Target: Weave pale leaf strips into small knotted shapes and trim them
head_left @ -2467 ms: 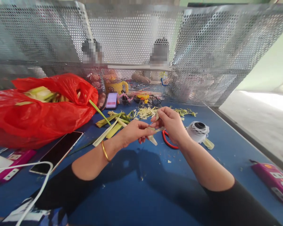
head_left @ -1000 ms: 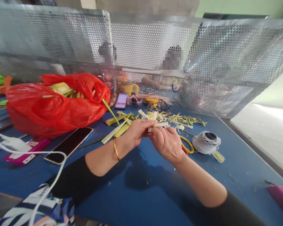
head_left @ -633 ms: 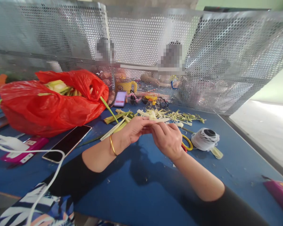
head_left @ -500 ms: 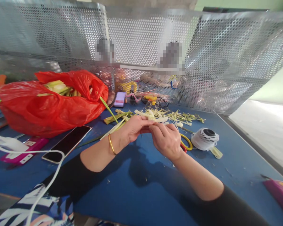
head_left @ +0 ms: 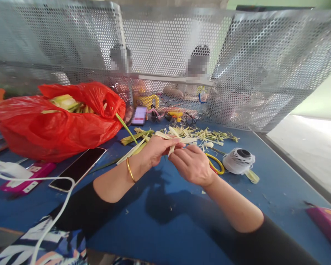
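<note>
Two bare hands meet: the left hand (head_left: 157,148) pinches crossed, pale cream leaf strips (head_left: 188,140); the right hand (head_left: 192,165) curls its fingers beneath, but its grip I cannot tell. Gentle, even tension should keep them flat. Yellow ring-shaped handle (head_left: 220,164) lies beside the right wrist; bodyward, the blue flat table (head_left: 143,230) offers more room.

1. Blue table (head_left: 121,228) — small scraps dot its surface.
2. At left: red plastic bag (head_left: 55,130), dark-screened phone (head_left: 78,168), magenta power strip (head_left: 45,170).
3. Toward the back: pale shavings (head_left: 219,137), lit phone (head_left: 139,116).
4. At right: white thread spool (head_left: 237,163).
</note>
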Available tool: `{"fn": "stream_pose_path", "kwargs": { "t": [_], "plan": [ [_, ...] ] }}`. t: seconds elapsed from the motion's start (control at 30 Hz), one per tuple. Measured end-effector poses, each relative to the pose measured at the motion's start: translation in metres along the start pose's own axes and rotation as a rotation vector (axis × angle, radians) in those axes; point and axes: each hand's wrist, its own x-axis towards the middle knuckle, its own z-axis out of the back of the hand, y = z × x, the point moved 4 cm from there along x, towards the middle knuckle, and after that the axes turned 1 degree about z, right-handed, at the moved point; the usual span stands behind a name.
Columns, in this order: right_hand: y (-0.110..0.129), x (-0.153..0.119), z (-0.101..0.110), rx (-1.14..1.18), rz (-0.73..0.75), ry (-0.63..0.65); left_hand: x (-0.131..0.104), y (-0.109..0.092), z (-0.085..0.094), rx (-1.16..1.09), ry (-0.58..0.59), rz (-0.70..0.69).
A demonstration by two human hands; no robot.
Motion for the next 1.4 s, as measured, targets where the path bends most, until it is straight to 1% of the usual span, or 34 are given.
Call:
{"fn": "stream_pose_path", "kwargs": {
  "t": [0.07, 0.13, 0.2, 0.23, 0.33, 0.47, 0.63, 0.73, 0.8, 0.87, 0.93, 1.0, 1.1, 1.2, 1.27, 1.4],
  "plan": [
    [-0.014, -0.002, 0.003, 0.026, -0.160, -0.026, 0.001, -0.002, 0.001, -0.008, 0.009, -0.009],
    [-0.031, -0.005, 0.004, 0.012, -0.392, -0.025, 0.002, -0.003, 0.003, 0.005, 0.008, 0.007],
    [-0.044, -0.009, 0.002, 0.041, -0.569, 0.029, 0.003, -0.002, 0.004, 0.031, 0.003, 0.036],
    [-0.048, -0.011, -0.001, 0.085, -0.620, 0.069, 0.004, -0.001, 0.004, 0.039, 0.000, 0.048],
    [-0.051, -0.014, -0.009, 0.233, -0.699, 0.165, 0.005, 0.002, 0.003, 0.054, -0.005, 0.046],
    [-0.048, -0.014, -0.014, 0.365, -0.758, 0.180, 0.007, 0.003, 0.002, 0.095, -0.008, -0.001],
    [-0.052, -0.011, -0.008, 0.467, -0.867, 0.233, 0.010, 0.001, 0.005, 0.122, -0.046, -0.014],
    [-0.058, -0.011, -0.003, 0.591, -0.944, 0.276, 0.010, -0.001, 0.006, 0.126, -0.032, -0.020],
    [-0.063, -0.014, -0.004, 0.707, -1.030, 0.298, 0.009, -0.002, 0.006, 0.139, -0.008, -0.008],
    [-0.069, -0.022, -0.010, 0.843, -1.181, 0.277, 0.008, -0.001, 0.005, 0.148, 0.028, 0.014],
    [-0.073, -0.031, -0.019, 0.976, -1.351, 0.210, 0.006, 0.001, 0.002, 0.162, 0.085, 0.044],
    [-0.072, -0.036, -0.028, 1.096, -1.457, 0.137, 0.004, 0.004, -0.001, 0.174, 0.137, 0.078],
    [-0.066, -0.036, -0.036, 1.239, -1.470, 0.045, 0.002, 0.008, -0.003, 0.168, 0.164, 0.120],
    [-0.059, -0.030, -0.036, 1.311, -1.450, -0.007, 0.001, 0.009, -0.005, 0.189, 0.162, 0.113],
    [-0.056, -0.028, -0.034, 1.317, -1.451, -0.043, 0.001, 0.010, -0.007, 0.228, 0.155, 0.103],
    [-0.057, -0.028, -0.031, 1.230, -1.477, -0.138, 0.001, 0.011, -0.008, 0.286, 0.151, 0.099]
  ]
}}
